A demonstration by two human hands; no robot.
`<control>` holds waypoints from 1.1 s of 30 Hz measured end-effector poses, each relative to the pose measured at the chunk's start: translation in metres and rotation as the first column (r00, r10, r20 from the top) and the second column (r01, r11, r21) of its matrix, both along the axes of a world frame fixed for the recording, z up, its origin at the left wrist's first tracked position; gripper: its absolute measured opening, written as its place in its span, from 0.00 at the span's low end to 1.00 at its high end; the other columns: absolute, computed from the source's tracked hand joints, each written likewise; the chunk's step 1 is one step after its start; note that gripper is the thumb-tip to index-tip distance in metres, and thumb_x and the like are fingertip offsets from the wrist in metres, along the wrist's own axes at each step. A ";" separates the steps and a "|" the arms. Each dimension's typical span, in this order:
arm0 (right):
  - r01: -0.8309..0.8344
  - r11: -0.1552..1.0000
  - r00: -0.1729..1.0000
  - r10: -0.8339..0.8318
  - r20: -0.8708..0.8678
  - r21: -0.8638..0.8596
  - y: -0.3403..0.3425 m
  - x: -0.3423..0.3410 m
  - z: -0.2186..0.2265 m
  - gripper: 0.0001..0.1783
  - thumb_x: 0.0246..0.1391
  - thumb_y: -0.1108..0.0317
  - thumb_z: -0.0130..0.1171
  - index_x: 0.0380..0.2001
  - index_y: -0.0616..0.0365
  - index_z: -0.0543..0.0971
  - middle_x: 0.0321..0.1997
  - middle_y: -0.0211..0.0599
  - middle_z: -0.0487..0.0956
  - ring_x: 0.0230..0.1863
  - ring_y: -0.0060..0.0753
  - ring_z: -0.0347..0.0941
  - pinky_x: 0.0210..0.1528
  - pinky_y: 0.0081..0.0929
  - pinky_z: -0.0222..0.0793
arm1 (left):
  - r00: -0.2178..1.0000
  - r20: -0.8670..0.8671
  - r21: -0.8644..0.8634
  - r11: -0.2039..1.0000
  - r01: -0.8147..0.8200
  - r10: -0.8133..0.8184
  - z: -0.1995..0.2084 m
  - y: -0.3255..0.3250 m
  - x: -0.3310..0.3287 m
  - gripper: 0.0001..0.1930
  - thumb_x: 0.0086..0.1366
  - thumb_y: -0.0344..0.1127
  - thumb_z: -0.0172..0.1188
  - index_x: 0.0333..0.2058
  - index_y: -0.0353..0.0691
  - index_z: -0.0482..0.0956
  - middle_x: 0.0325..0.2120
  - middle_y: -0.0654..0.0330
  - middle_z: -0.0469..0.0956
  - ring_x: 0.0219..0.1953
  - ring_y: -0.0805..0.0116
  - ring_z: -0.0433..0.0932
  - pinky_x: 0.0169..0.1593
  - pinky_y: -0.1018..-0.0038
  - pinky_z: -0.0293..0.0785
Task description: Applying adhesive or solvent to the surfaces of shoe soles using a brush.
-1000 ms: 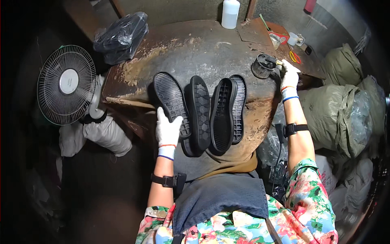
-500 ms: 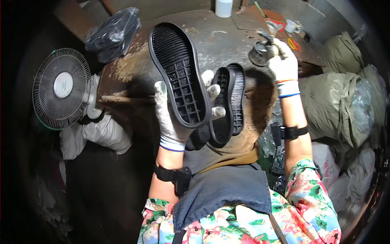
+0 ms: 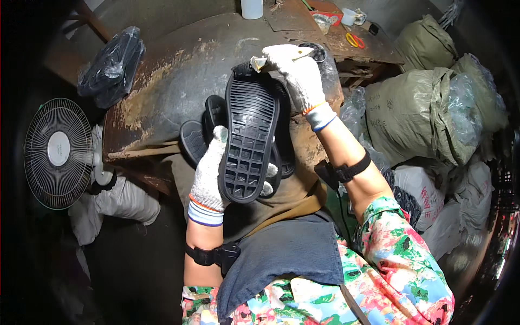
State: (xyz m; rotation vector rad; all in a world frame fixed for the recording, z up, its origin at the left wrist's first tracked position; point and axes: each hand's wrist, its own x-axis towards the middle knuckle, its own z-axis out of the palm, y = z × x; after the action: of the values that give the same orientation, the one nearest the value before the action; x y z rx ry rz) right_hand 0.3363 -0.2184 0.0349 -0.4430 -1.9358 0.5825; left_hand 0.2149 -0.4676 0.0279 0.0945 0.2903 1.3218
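My left hand (image 3: 208,176), in a white knit glove, grips a black shoe sole (image 3: 244,157) from below. The sole's ribbed and gridded face is turned up toward me, its toe pointing away. My right hand (image 3: 298,73), also gloved, is closed round what looks like a small brush (image 3: 245,69). Its dark end touches the sole's far rim; the fingers hide most of its handle. More black soles lie behind and beneath the held one, among them one sole (image 3: 193,142) at the left and another sole (image 3: 284,146) at the right. A dark round pot (image 3: 313,51) sits partly behind my right hand.
A worn dark workbench (image 3: 179,81) carries plastic-wrapped black items (image 3: 112,67), a whitish bottle (image 3: 252,8) and orange-handled scissors (image 3: 355,40). A fan (image 3: 58,149) stands at the left. Stuffed green sacks (image 3: 406,116) crowd the right, with white bags (image 3: 422,195) below.
My right hand has moved left from the pot to the sole's far end with the brush. My left hand has lowered and turned the sole more upright. The whole view has shifted.
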 end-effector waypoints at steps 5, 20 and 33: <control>-0.243 0.861 0.970 0.219 -0.106 -0.447 -0.057 0.010 0.005 0.10 0.65 0.66 0.62 0.42 0.59 0.87 0.45 0.32 0.89 0.48 0.26 0.83 0.62 0.29 0.71 | 0.986 0.164 0.036 0.999 -0.039 0.032 -0.005 0.004 0.010 0.42 0.77 0.69 0.40 0.72 0.37 0.61 0.65 0.38 0.71 0.54 0.23 0.79 0.48 0.27 0.81; -0.507 0.364 0.850 0.363 -0.382 -0.781 -0.151 0.074 0.018 0.09 0.54 0.75 0.73 0.40 0.56 0.88 0.44 0.29 0.89 0.48 0.21 0.83 0.80 0.42 0.51 | 0.923 -0.310 0.072 0.973 -0.218 0.230 -0.002 0.010 -0.031 0.31 0.80 0.58 0.48 0.63 0.34 0.75 0.53 0.50 0.83 0.51 0.56 0.85 0.54 0.60 0.85; -0.070 0.997 0.969 0.074 0.237 -0.023 -0.041 0.044 0.039 0.06 0.56 0.70 0.72 0.38 0.54 0.88 0.36 0.35 0.89 0.37 0.30 0.86 0.44 0.25 0.81 | 0.721 -0.688 -0.175 0.945 -0.276 0.083 0.029 -0.007 0.002 0.30 0.78 0.60 0.51 0.59 0.38 0.81 0.42 0.52 0.87 0.36 0.62 0.88 0.34 0.69 0.86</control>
State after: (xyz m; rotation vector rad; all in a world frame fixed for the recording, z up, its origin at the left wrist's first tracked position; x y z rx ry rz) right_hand 0.3806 -0.2590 0.0741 -0.4706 -2.1857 0.6127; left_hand 0.2172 -0.4750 0.0569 0.3307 1.1296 1.3924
